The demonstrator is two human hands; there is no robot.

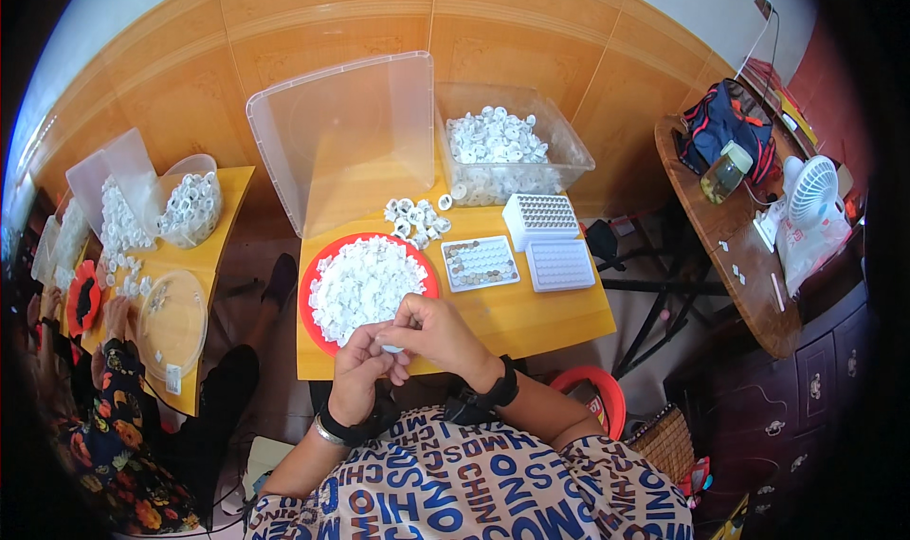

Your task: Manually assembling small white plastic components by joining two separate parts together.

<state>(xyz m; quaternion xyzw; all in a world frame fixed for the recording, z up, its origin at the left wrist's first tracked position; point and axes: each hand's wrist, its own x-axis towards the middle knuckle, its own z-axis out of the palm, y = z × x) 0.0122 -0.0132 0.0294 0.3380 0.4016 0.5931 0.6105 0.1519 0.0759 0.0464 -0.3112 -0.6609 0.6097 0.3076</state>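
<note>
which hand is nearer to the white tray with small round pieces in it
Right. The right hand is on the person's side of the white tray, a little to its left; the left hand is farther left and lower in view.

Location: apparent home room, doubling as small-parts workshop. Indicators: panelled wall (512,37) at 12 o'clock, fan (813,194) at 3, drawer cabinet (758,388) at 4; white parts (365,282) on work table (531,327), centre, and second table (232,199), 9 o'clock
</note>
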